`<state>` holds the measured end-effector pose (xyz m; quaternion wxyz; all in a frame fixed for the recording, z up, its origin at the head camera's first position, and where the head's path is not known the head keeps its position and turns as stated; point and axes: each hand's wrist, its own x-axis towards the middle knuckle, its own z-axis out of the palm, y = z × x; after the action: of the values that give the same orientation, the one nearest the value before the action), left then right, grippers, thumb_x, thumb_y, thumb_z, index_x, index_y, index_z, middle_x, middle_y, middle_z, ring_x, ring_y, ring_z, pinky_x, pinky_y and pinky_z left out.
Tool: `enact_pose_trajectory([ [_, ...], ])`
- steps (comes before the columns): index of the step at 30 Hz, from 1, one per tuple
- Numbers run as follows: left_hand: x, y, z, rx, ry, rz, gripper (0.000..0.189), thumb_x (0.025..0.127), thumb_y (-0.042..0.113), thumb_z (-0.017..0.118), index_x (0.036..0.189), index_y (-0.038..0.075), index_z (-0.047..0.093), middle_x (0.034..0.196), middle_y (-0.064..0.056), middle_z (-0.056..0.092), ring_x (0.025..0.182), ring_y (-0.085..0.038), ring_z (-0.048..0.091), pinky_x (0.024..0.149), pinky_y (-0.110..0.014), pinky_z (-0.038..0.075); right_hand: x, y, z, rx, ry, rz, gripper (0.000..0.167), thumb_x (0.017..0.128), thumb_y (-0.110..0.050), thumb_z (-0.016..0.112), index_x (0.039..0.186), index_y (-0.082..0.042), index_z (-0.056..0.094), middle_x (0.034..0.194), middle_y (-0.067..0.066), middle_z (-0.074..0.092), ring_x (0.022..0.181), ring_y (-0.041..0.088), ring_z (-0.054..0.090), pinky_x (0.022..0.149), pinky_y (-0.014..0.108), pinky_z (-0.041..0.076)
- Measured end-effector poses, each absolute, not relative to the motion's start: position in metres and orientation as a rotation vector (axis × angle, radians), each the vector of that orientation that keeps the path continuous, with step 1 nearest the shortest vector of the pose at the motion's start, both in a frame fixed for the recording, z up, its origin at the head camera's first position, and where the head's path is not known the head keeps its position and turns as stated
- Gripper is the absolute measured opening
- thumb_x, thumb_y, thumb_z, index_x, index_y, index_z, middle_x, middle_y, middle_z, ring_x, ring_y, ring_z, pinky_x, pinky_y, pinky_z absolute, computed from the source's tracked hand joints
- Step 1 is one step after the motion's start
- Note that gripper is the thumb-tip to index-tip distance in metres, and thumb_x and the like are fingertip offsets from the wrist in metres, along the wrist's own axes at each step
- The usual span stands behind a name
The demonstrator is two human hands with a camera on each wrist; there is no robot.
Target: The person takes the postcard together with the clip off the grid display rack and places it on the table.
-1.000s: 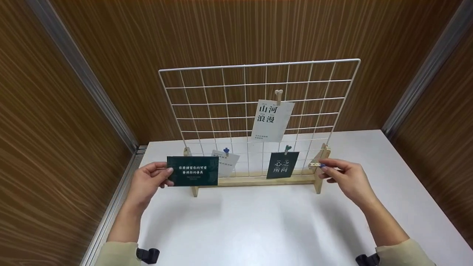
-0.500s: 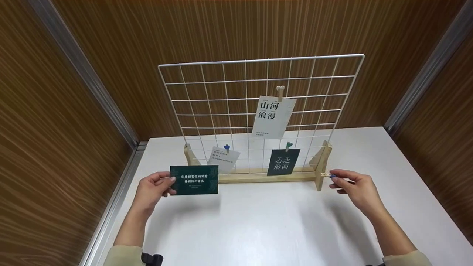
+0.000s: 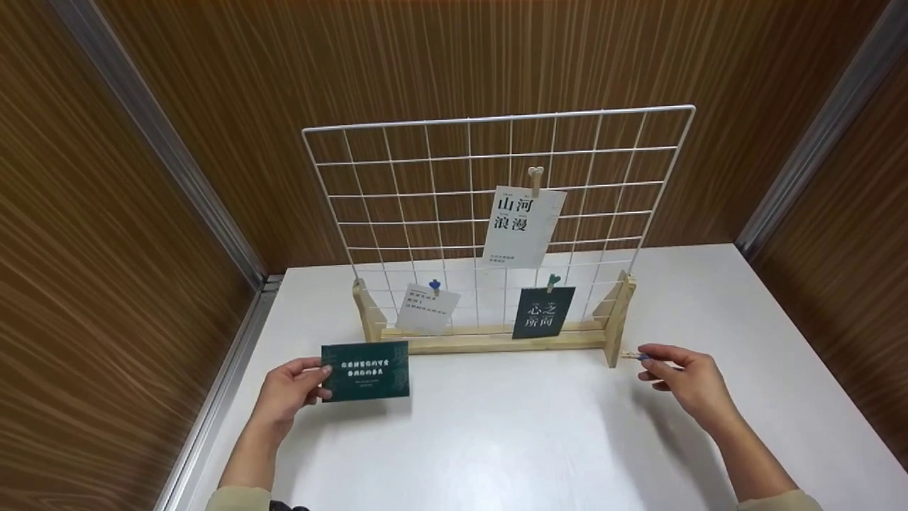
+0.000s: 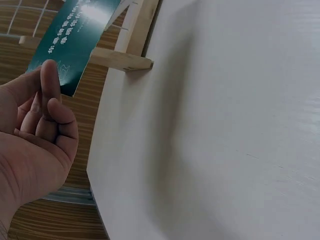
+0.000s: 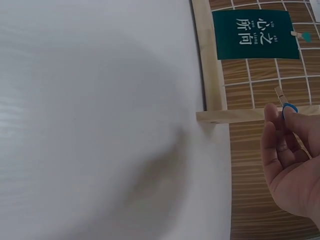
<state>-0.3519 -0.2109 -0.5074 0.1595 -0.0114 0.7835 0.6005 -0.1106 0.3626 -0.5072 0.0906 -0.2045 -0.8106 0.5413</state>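
My left hand (image 3: 287, 387) pinches a dark green card (image 3: 366, 372) with white lettering by its left edge, held in front of the rack's left foot. The same card (image 4: 75, 37) shows in the left wrist view between thumb and fingers. At the right, my right hand (image 3: 684, 376) pinches a small wooden clothespin (image 5: 281, 95) by its blue end, beside the rack's right foot. Between the hands stands a white wire grid rack (image 3: 468, 170) on a wooden base (image 3: 496, 344).
Three cards hang on the grid: a tall white card (image 3: 525, 234) under a pale heart clothespin (image 3: 535, 181), a smaller white card (image 3: 428, 310) under a blue one, and a dark green card (image 3: 543, 312) under a green one. The white table (image 3: 482, 440) meets wood-grain walls (image 3: 454, 57).
Both hands have come down and nearer the table's front, still holding the card and the clothespin. The right hand has also shifted right. The left card now uncovers the small white card behind it.
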Motion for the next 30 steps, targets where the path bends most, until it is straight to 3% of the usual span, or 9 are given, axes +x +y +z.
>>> enact_pose_trajectory([
  [8, -0.351, -0.221, -0.528, -0.083, 2.212, 1.693, 0.036, 0.102, 0.016, 0.073, 0.130, -0.005, 0.066, 0.097, -0.010, 0.077, 0.073, -0.020, 0.072, 0.067, -0.029, 0.055, -0.105, 0.369, -0.525, -0.688, -2.421, 1.644, 0.037, 0.107, -0.009, 0.064, 0.138, 0.010, 0.062, 0.126, 0.021, 0.072, 0.090, 0.015, 0.077, 0.078, 0.028, 0.062],
  [19, -0.356, -0.233, -0.542, -0.127, 2.243, 1.600, 0.039, 0.103, 0.019, 0.072, 0.133, -0.005, 0.065, 0.105, -0.011, 0.075, 0.076, -0.020, 0.072, 0.073, -0.035, 0.052, -0.102, 0.379, -0.541, -0.794, -2.434, 1.635, 0.036, 0.106, -0.008, 0.065, 0.137, 0.010, 0.063, 0.126, 0.022, 0.072, 0.088, 0.014, 0.075, 0.075, 0.029, 0.062],
  [30, -0.363, -0.238, -0.553, -0.173, 2.226, 1.580, 0.041, 0.102, 0.014, 0.072, 0.134, -0.008, 0.063, 0.097, -0.009, 0.075, 0.070, -0.017, 0.071, 0.067, -0.032, 0.052, -0.104, 0.383, -0.552, -0.837, -2.470, 1.605, 0.035, 0.104, -0.008, 0.065, 0.135, 0.007, 0.066, 0.118, 0.018, 0.076, 0.087, 0.014, 0.073, 0.073, 0.029, 0.061],
])
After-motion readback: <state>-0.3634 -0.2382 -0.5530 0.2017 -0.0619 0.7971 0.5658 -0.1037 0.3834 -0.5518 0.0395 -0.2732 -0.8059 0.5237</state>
